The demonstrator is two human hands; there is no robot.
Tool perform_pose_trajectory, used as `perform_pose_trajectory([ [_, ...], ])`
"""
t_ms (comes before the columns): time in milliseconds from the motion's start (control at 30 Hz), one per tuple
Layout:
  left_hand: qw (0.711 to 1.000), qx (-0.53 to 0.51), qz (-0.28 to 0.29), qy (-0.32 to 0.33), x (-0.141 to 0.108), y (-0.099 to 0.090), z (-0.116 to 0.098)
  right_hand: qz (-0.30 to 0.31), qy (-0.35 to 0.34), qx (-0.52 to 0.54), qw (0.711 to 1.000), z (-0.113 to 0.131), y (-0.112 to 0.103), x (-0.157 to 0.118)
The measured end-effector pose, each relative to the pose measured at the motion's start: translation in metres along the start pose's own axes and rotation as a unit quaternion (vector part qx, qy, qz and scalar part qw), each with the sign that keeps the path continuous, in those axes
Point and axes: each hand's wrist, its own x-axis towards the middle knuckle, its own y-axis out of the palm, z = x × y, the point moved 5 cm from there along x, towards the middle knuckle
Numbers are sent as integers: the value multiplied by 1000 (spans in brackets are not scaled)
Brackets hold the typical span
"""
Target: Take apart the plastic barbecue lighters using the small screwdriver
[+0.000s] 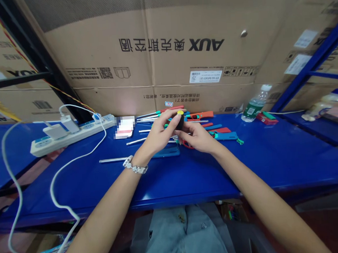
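Blue tabletop [207, 177], big inverted AUX carton [166, 11] as backdrop. Black piece with a yellow end [181, 122] is up off the surface, mid-table, between both hands. Left hand [161, 132] has thumb and fingers closed round its upper part near the yellow end; right hand [197, 137] pinches around the lower end, exact contact hidden by fingers. Main risk, my read: slip. Small piece, fingertip hold, so if one hand lets go too early it could drop into the long-nosed tools [226, 136] lying loose right under and behind the hands. They lie at mixed angles, so a knuckle could shove several at once. Orange tool [203, 115] sits at the back of that spread. Blue-handled tool [167, 152] lies apart, nearer the front; left forearm coming down could catch it. Bracelet [135, 166] is close to its metal rod and might snag. White cable [51, 190] loops from the power strip [71, 138] over the front edge, left of the left arm; a wide elbow swing could tug a plug. Bottle [252, 109] stands upright, well right, low risk.
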Motion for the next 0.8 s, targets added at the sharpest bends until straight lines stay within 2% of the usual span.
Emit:
perform_pose_trajectory([
  [133,999,1,-50,-14,1,-2,2,-64,-10,-61,996,-4,0,-4],
  [200,998,5,-69,-8,1,-2,2,-93,13,-47,995,-12,1,-6],
  [333,995,28,-91,-17,-3,-9,9,-81,55,31,995,-22,5,-9],
  [400,993,83,-83,-19,-9,-16,14,-81,54,57,994,-19,4,-9],
  [467,985,171,-26,6,-18,-17,14,-105,50,85,990,-16,-2,-10],
  [533,959,268,81,43,-28,-10,13,-136,48,99,985,-14,-8,-11],
  [600,909,362,194,75,-38,2,13,-158,52,98,981,-15,-13,-12],
  [667,847,443,276,98,-44,14,14,-166,60,94,980,-17,-16,-14],
  [733,798,496,322,116,-45,24,15,-167,66,93,979,-20,-17,-15],
  [800,772,515,353,119,-44,32,18,-164,68,93,980,-22,-17,-16],
])
